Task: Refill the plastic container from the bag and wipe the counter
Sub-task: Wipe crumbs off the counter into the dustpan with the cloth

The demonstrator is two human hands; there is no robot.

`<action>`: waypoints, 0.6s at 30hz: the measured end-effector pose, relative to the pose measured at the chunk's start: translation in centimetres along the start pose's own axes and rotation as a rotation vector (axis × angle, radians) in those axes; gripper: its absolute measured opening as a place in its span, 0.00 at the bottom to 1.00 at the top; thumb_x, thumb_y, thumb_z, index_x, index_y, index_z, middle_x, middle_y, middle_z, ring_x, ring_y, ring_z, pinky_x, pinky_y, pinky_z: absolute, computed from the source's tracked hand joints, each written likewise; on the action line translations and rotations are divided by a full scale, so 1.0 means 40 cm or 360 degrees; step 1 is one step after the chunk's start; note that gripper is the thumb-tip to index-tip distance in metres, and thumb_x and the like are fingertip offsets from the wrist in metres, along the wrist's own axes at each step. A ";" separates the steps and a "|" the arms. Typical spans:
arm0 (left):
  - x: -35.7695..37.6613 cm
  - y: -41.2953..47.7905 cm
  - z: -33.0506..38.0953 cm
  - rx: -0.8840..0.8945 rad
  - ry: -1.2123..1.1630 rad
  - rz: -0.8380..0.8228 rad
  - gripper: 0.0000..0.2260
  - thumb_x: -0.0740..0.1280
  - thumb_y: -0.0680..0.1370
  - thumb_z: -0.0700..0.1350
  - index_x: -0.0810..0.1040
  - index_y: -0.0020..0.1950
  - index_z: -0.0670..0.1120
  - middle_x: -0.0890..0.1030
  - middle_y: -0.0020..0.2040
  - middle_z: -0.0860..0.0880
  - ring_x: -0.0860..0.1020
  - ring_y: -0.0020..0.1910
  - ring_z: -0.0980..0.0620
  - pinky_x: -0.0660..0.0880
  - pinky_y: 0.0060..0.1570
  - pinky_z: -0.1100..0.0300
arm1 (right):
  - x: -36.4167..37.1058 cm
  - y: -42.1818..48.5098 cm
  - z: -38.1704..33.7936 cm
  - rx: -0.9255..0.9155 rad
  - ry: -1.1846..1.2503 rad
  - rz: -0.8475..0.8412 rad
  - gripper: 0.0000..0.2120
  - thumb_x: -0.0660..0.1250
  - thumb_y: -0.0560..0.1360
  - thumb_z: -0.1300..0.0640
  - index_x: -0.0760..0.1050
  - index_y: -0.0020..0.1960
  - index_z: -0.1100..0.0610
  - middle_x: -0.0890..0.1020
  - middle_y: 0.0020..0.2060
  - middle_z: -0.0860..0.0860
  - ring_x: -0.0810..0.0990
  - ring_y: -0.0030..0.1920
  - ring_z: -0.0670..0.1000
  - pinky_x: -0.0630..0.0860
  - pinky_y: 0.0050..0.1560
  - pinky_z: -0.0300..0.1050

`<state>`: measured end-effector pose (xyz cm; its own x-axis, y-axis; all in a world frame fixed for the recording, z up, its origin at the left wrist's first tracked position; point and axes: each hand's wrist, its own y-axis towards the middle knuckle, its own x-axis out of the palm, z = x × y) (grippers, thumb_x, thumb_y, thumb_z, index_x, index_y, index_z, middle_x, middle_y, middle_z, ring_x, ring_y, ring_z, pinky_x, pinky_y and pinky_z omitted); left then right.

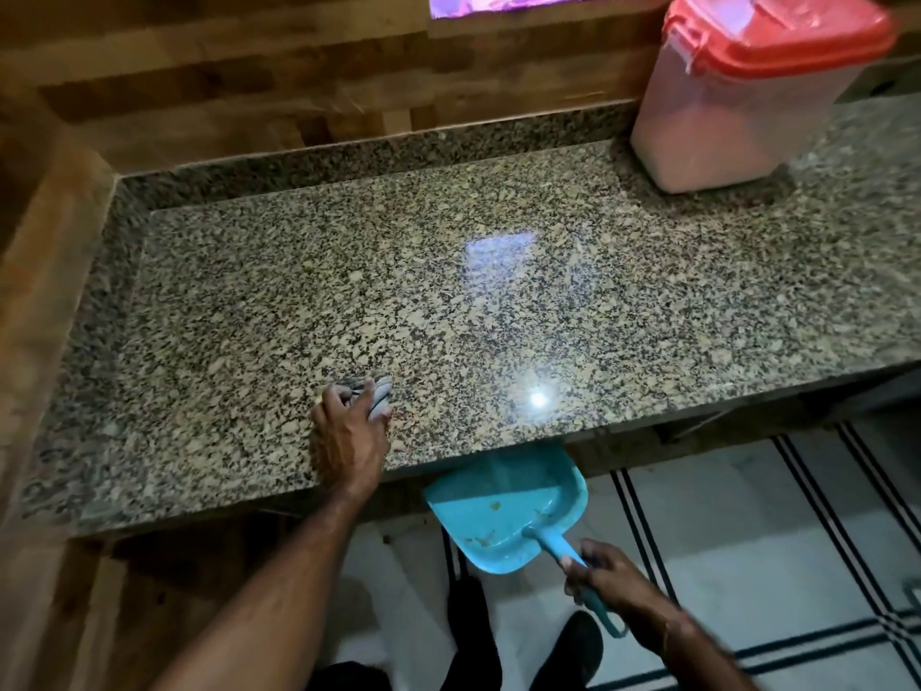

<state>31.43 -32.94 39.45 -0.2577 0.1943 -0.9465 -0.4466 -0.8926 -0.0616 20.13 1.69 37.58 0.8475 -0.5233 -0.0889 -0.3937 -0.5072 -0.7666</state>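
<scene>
I have the left hand pressing a cloth near the front edge of the counter, fingers curled round it. The right hand grips the handle of the blue dustpan, whose lip sits just under that edge. The plastic container, red lid seemingly closed, stands at the back right

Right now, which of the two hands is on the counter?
The left hand, gripping a cloth on the granite counter. The right hand is below the front edge, holding the blue dustpan by its handle.
</scene>
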 end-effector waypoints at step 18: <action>0.141 -0.118 0.337 0.0015 -0.0210 0.0011 0.23 0.67 0.78 0.42 0.69 0.71 0.57 0.73 0.61 0.44 0.74 0.54 0.47 0.79 0.45 0.54 | -0.088 0.019 0.045 0.0035 0.0203 0.0024 0.06 0.67 0.81 0.56 0.77 0.50 0.60 0.80 0.35 0.55 0.77 0.33 0.47 0.74 0.34 0.35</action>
<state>20.55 -22.13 38.70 -0.3712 0.2405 -0.8968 -0.4522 -0.8904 -0.0516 17.51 4.38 36.16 0.7890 -0.6141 -0.0200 -0.3969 -0.4845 -0.7796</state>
